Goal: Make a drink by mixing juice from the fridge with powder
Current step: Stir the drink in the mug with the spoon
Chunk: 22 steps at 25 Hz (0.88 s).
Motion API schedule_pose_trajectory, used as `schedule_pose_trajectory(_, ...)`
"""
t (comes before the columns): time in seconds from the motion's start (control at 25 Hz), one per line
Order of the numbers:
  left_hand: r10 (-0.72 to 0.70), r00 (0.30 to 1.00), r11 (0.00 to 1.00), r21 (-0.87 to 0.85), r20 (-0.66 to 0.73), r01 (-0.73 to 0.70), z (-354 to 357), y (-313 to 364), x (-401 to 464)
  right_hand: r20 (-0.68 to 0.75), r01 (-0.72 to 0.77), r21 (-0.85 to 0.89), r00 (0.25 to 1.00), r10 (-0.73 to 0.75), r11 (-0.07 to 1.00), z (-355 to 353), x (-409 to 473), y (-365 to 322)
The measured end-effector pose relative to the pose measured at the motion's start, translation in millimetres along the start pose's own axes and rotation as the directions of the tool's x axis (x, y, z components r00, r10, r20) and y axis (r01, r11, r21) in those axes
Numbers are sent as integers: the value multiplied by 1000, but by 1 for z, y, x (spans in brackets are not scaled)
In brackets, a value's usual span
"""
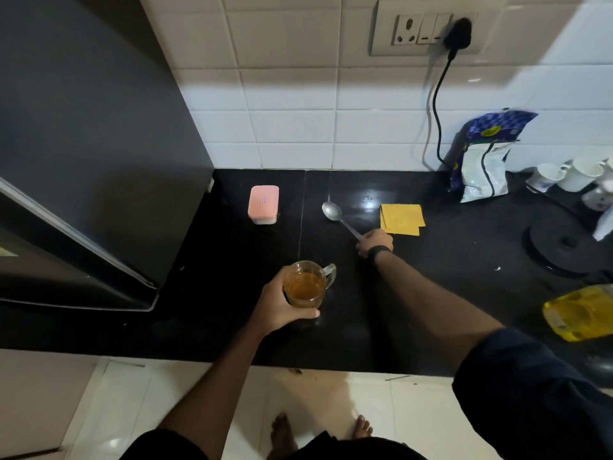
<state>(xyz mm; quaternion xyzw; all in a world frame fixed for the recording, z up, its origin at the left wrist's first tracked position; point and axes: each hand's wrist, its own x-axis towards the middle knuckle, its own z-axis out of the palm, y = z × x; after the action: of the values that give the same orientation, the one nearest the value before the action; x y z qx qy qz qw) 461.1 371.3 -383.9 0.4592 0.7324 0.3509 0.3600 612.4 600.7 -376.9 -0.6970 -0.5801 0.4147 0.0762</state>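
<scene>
At frame centre, my left hand (282, 305) grips the clear glass mug of amber juice (306, 283) on the black tabletop (205, 293); my right hand (374, 242) pinches the steel spoon (335, 214) handle.

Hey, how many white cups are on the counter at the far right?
3 in view: one white cup nearest the blue bag, a second cup to its right, a third cup at the frame edge. More may sit out of frame.

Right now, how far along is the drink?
Done: amber juice is already in the glass mug, which the left hand grips on the counter. In hand: the right hand holds the handle of the spoon. Left: the pink-lidded box is still closed, so adding powder and stirring appear to remain.
</scene>
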Motion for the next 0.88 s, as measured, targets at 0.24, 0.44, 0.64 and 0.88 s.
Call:
schedule_pose_trajectory(0.24, -8, 1000, 997, -77, -30, 5, 5, 0, -2, 6, 162, 688, 973, -229, 708, -26, -52, -3)
schedule_pose_trajectory(0.44, -10, 999, 997, -72, -33, 7, 5, -3, 1, -122, 542, 474, 821, -558, 694, -57, -86, 1)
schedule_pose_trajectory(0.64, -16, 1000, 998, -69, -12, 15, 4, -4, 3, -37, 739, 192, 662, -748, 645, -75, -118, 0)
schedule_pose_trajectory(0.88, 19, 999, 997, -75, -40, -22, 2, 5, -3, 130, 863, -56, 504, -854, 502, -53, -138, -14)
